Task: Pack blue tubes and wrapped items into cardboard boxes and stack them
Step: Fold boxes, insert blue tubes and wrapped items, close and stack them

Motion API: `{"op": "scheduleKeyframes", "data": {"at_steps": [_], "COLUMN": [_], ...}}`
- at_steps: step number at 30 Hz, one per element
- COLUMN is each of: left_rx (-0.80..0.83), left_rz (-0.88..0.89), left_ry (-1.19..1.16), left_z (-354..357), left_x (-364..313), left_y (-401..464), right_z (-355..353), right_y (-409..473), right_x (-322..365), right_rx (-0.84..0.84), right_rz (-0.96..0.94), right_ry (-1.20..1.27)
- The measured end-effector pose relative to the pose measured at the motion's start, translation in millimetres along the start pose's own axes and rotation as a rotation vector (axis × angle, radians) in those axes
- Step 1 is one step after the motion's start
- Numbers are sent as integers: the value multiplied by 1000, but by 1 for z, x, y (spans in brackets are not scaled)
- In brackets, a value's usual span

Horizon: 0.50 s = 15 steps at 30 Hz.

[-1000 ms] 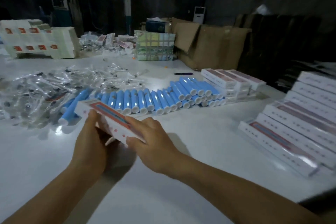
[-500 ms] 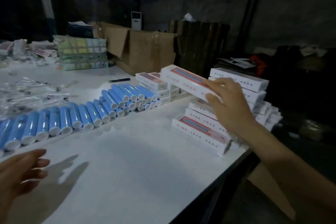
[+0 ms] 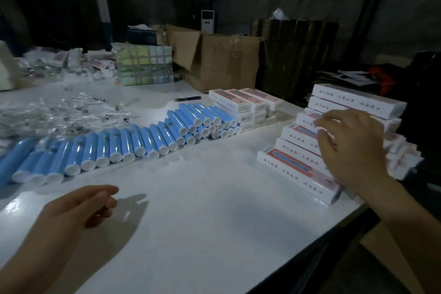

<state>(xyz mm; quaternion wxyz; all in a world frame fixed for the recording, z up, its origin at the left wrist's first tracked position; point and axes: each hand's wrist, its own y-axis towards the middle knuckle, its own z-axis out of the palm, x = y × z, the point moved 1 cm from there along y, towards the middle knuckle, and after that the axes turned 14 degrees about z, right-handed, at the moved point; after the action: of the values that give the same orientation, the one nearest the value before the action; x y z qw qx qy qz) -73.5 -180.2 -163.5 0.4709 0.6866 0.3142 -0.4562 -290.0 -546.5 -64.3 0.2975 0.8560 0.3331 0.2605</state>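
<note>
Several blue tubes (image 3: 124,145) with white caps lie in a long row across the white table (image 3: 202,210). Clear wrapped items (image 3: 59,114) are heaped behind them at the left. At the right edge stands a stepped stack of white-and-red cardboard boxes (image 3: 296,167), with the highest box (image 3: 358,102) at the back. My right hand (image 3: 346,148) hovers over the stack's middle with loosely bent fingers that touch a box's edge and grip nothing. Above the bare table in front, my left hand (image 3: 78,210) is loosely curled and holds nothing.
A smaller pile of the same boxes (image 3: 243,107) sits behind the tubes, with a dark pen (image 3: 187,98) beside it. A large brown carton (image 3: 219,62) and a taped bundle (image 3: 145,64) stand at the far edge. The table's right edge drops to a dark floor.
My right hand carried the packed box from the table's middle to the stack at the right and let it go. My left hand came off the box and stays low at the left.
</note>
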Motion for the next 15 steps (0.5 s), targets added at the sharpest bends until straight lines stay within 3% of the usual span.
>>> {"op": "scheduleKeyframes", "data": {"at_steps": [4, 8, 11, 15], "left_rx": [20, 58, 62, 130], "left_rz": [11, 19, -1, 52], "left_ry": [28, 50, 53, 122], "left_z": [7, 9, 9, 8], "left_x": [-10, -19, -24, -29], "left_y": [-4, -9, -10, -9], "right_z": [12, 35, 59, 90], "right_y": [-11, -31, -53, -84], "right_x": [73, 155, 211, 258], "right_rx": [21, 228, 480, 667], "right_rz": [-267, -423, -499, -578], "right_ry": [359, 588, 633, 616]}}
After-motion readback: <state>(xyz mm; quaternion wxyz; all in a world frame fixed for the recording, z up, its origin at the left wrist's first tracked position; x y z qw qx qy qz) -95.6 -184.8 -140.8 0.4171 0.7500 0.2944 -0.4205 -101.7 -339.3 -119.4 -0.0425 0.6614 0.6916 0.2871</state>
